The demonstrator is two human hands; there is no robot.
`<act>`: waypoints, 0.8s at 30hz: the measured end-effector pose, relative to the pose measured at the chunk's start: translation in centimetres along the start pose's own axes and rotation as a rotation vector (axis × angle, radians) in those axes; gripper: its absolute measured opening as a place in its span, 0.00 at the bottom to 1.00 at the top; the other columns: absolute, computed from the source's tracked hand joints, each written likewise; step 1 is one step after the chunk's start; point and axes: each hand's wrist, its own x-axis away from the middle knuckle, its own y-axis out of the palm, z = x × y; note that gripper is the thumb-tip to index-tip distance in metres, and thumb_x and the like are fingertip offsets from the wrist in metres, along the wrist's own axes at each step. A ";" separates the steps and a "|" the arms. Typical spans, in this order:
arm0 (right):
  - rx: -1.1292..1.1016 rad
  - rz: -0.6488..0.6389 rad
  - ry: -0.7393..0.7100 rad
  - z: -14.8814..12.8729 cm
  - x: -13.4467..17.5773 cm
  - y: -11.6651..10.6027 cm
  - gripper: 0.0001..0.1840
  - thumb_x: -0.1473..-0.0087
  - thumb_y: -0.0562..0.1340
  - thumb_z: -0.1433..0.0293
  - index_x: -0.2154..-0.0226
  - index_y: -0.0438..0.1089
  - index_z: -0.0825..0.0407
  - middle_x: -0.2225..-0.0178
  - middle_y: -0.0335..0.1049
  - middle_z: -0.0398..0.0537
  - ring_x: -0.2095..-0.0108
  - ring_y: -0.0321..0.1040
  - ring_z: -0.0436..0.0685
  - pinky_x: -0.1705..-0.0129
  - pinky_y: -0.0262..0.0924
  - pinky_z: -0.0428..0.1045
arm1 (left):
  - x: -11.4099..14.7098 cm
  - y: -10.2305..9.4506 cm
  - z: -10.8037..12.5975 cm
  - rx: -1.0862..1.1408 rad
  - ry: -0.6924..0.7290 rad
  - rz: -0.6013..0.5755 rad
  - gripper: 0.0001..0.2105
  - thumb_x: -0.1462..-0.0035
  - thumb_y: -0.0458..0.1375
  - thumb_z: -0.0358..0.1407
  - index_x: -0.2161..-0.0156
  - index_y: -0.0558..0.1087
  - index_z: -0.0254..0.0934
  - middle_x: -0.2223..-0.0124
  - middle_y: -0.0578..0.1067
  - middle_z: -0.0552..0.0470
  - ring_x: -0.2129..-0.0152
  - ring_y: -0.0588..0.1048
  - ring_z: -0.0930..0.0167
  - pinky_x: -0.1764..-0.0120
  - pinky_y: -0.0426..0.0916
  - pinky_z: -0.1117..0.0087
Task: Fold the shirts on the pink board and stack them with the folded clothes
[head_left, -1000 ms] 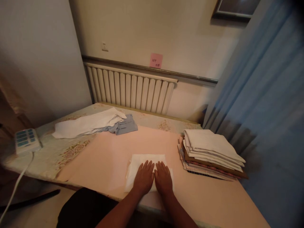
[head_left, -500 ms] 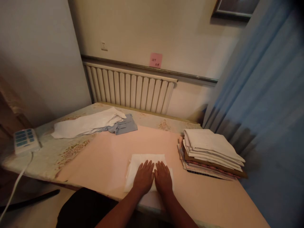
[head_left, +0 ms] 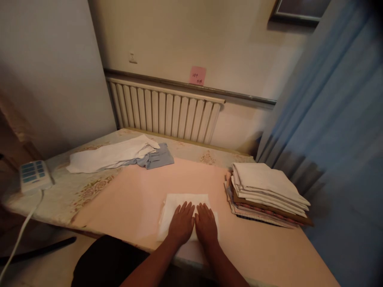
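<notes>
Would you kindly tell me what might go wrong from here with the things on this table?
The folded white cloth under the left hand and right hand might crease or shift if they slide. The stack of folded fabric has uneven edges, so a bump could make it slip. The white cord hangs past the edge of the table; a snag might drag the power strip.

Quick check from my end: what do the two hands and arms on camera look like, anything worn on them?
The left hand and right hand are ungloved, with no ring visible. The forearms are bare as far as they show: no sleeve, watch, bracelet or cable.
</notes>
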 end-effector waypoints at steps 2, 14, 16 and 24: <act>-0.001 -0.001 -0.004 0.0 0.0 0.0 0.20 0.38 0.49 0.71 0.48 0.68 0.55 0.44 0.67 0.53 0.39 0.56 0.60 0.38 0.45 0.58 | 0.0 0.0 0.0 0.000 -0.002 -0.001 0.20 0.37 0.45 0.36 0.40 0.63 0.40 0.39 0.67 0.49 0.40 0.61 0.64 0.41 0.56 0.56; -0.019 0.036 -0.004 0.2 0.1 0.4 0.20 0.37 0.49 0.70 0.48 0.69 0.53 0.45 0.67 0.53 0.40 0.57 0.60 0.38 0.45 0.58 | -0.1 -0.1 0.1 -0.009 -0.002 0.006 0.21 0.36 0.44 0.37 0.41 0.64 0.41 0.40 0.68 0.49 0.41 0.62 0.64 0.42 0.57 0.55; -0.023 0.036 -0.005 0.3 0.1 0.4 0.20 0.37 0.49 0.69 0.48 0.68 0.53 0.45 0.67 0.52 0.40 0.57 0.60 0.38 0.46 0.58 | -0.1 0.0 0.0 -0.006 0.007 0.001 0.21 0.36 0.43 0.37 0.40 0.63 0.41 0.40 0.68 0.49 0.41 0.62 0.64 0.42 0.57 0.55; -0.032 0.006 -0.002 0.1 0.0 -0.1 0.21 0.37 0.48 0.70 0.48 0.68 0.54 0.44 0.67 0.52 0.40 0.56 0.60 0.38 0.46 0.58 | 0.0 0.1 0.0 -0.002 -0.005 -0.008 0.20 0.36 0.44 0.37 0.40 0.63 0.41 0.39 0.67 0.50 0.40 0.61 0.64 0.41 0.56 0.56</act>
